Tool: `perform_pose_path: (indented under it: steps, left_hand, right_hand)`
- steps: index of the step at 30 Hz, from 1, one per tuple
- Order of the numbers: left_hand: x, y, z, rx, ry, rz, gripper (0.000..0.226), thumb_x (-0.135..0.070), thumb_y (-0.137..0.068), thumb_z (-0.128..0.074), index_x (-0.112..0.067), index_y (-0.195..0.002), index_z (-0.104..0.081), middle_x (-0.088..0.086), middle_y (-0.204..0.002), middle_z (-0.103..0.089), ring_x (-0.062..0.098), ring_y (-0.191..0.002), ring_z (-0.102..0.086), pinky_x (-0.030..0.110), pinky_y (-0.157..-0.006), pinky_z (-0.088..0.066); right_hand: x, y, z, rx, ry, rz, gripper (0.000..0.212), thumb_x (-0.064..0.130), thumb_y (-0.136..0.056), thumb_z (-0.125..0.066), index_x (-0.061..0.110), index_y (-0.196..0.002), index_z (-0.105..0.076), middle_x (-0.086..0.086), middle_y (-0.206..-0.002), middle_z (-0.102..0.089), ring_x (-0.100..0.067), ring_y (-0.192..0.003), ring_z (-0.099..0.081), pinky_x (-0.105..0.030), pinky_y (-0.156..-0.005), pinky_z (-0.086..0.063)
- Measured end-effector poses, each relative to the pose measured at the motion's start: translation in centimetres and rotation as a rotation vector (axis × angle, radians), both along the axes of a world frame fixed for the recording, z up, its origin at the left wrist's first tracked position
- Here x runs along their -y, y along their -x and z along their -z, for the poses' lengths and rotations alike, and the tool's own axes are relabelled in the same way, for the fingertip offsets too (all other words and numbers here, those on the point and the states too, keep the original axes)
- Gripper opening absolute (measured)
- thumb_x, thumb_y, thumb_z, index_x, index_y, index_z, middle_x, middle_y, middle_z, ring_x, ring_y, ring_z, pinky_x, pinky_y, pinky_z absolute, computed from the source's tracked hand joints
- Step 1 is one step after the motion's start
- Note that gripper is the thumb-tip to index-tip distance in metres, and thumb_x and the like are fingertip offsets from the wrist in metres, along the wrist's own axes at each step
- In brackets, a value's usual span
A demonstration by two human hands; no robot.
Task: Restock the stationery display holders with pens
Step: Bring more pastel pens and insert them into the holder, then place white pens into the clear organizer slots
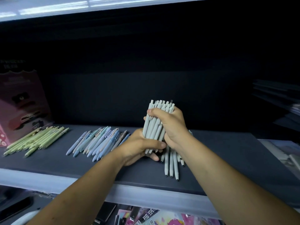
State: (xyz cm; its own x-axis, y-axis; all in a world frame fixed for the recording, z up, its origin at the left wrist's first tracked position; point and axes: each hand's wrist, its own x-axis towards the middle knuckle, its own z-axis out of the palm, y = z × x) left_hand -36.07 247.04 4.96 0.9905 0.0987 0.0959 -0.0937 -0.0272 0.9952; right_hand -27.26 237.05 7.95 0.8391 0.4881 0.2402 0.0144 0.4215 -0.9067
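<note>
Grips an upright bundle of grey pens (155, 129) above the shelf (227, 159), right of its middle: left hand (140, 147) curled round the lower ends, right hand (171, 125) round the upper part. Partly hides loose grey pens (171, 165) lying near the front edge. Loses the shelf's back in darkness. Shows bare surface toward the right edge; blue pens (97, 142), green pens (39, 140) and a cut-off pink box (19, 108) toward the left.

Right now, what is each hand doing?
Left hand: closed, gripping the lower end of the grey pen bundle.
Right hand: closed, fingers wrapped round the upper part of the same bundle.
</note>
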Motion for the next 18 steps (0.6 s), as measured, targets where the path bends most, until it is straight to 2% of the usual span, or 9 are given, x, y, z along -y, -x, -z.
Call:
perform_pose_path:
  steps: [2, 5, 7, 10, 14, 18]
  left_hand:
    - [0.3, 0.4, -0.3, -0.010, 0.024, -0.003, 0.028, 0.000, -0.076, -0.079, -0.006, -0.102, -0.071, 0.012, -0.088, -0.067, 0.020, -0.080, -0.067, 0.024, -0.050, -0.053]
    - [1.2, 0.7, -0.7, 0.016, -0.016, -0.042, 0.022, 0.010, -0.082, -0.073, -0.004, -0.099, -0.068, 0.014, -0.084, -0.066, 0.019, -0.073, -0.066, 0.022, -0.045, -0.047]
    - [1.5, 1.0, -0.9, 0.027, -0.038, -0.050, 0.021, 0.014, -0.086, -0.066, -0.003, -0.099, -0.066, 0.016, -0.085, -0.066, 0.019, -0.070, -0.067, 0.021, -0.044, -0.046]
    - [1.7, 1.8, -1.0, 0.029, -0.050, -0.042, 0.020, 0.013, -0.089, -0.062, -0.003, -0.100, -0.066, 0.017, -0.085, -0.068, 0.022, -0.071, -0.069, 0.021, -0.044, -0.048]
    - [2.1, 2.6, -0.4, 0.047, 0.002, -0.097, 0.017, 0.011, -0.088, -0.066, -0.002, -0.099, -0.064, 0.015, -0.079, -0.063, 0.019, -0.059, -0.059, 0.020, -0.037, -0.035]
    - [2.2, 3.0, 0.2, 0.055, 0.064, -0.146, 0.021, 0.009, -0.085, -0.069, -0.005, -0.098, -0.062, 0.012, -0.078, -0.061, 0.018, -0.055, -0.051, 0.019, -0.036, -0.029]
  right_hand:
    - [0.3, 0.2, -0.4, 0.001, -0.012, -0.011, 0.035, 0.006, -0.077, -0.081, -0.004, -0.107, -0.066, -0.030, -0.104, -0.071, -0.039, -0.094, -0.075, -0.059, -0.088, -0.059]
    - [0.5, 0.8, -0.9, 0.032, -0.017, -0.008, 0.031, 0.006, -0.077, -0.081, 0.000, -0.104, -0.068, -0.029, -0.103, -0.072, -0.038, -0.094, -0.075, -0.058, -0.088, -0.060]
    - [0.6, 1.2, -1.1, 0.045, -0.020, -0.020, 0.027, 0.007, -0.078, -0.080, 0.001, -0.102, -0.069, -0.029, -0.101, -0.072, -0.039, -0.094, -0.075, -0.059, -0.088, -0.060]
    - [0.4, 1.6, -1.3, 0.049, -0.002, -0.055, 0.034, 0.008, -0.076, -0.081, -0.002, -0.106, -0.068, -0.030, -0.102, -0.072, -0.041, -0.095, -0.074, -0.060, -0.088, -0.059]
    - [0.0, 2.2, -1.1, 0.097, 0.080, -0.066, 0.048, 0.017, -0.069, -0.087, 0.003, -0.110, -0.066, -0.022, -0.097, -0.075, -0.037, -0.093, -0.075, -0.059, -0.088, -0.060]
    - [0.1, 2.7, -0.9, 0.150, 0.148, -0.060, 0.046, 0.017, -0.075, -0.089, 0.010, -0.114, -0.063, -0.013, -0.098, -0.077, -0.029, -0.092, -0.077, -0.055, -0.088, -0.061]
